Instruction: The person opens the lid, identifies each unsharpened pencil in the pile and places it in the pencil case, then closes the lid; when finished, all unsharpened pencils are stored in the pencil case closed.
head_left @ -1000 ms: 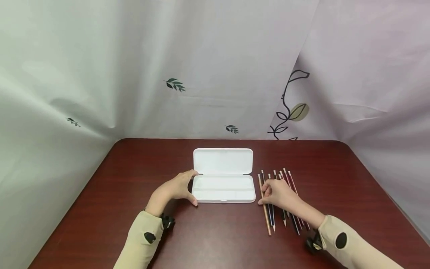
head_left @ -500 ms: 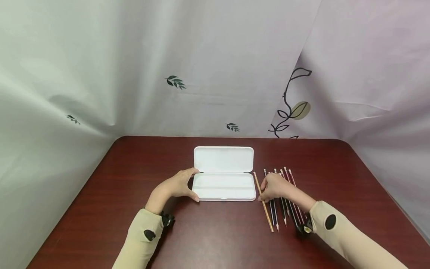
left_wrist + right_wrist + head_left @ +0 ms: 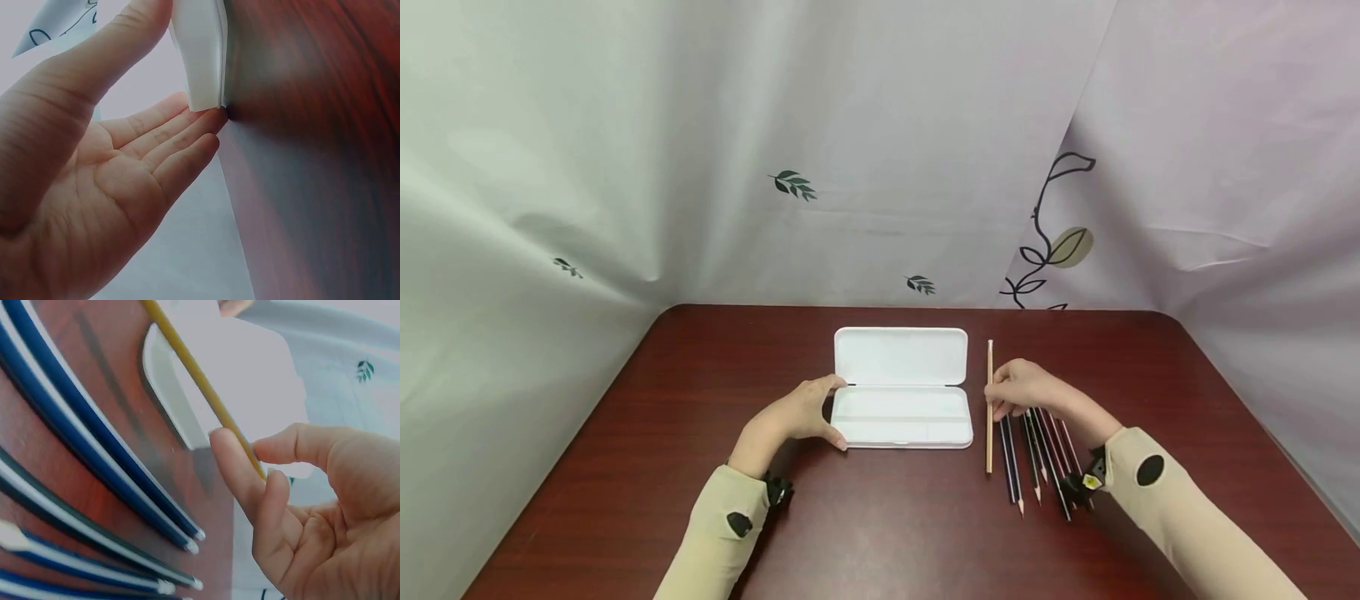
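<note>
Basically, R hand (image 3: 1024,387) has the yellow pencil (image 3: 207,387) pinched btwn thumb & fingertips just to the right of the open white case (image 3: 901,407), so prob. best to hold a light but firm pinch, w/ both ends clear of the rim & the other pencils (image 3: 62,406). L hand (image 3: 786,419) is open, thumb & fingers spread at the case's L end, prob. enough to stop it sliding on the table (image 3: 865,533). Pencil's slim, straight, yellow-tan, w/ a pale far end; lettering, if any, can't be read.
</note>
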